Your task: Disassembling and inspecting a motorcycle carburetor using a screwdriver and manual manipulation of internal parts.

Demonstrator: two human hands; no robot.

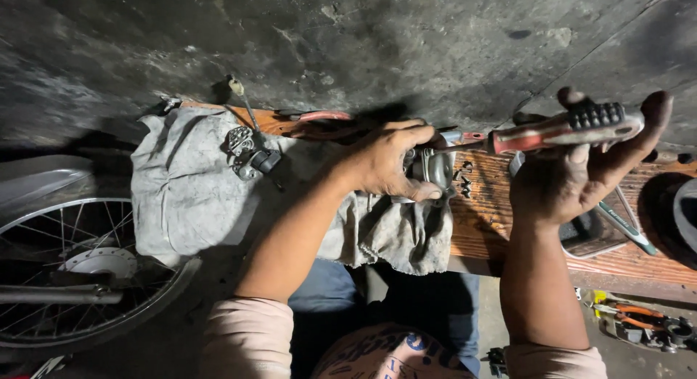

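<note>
My left hand [385, 161] grips a small grey metal engine part [434, 167] and holds it down on a dirty grey cloth [190, 190] spread over a wooden bench [486, 219]. My right hand [573, 172] holds a screwdriver [559, 131] with a red, grey and black handle. Its shaft points left, with the tip at the metal part next to my left thumb. The fingers of my right hand are loosely spread around the handle.
Another small metal assembly with a rod [247, 150] lies on the cloth to the left. Loose screws [465, 181] sit on the bench. A spoked wheel [80, 277] stands at lower left. More tools [639, 321] lie on the floor at lower right, and a second screwdriver [628, 230] rests on the bench.
</note>
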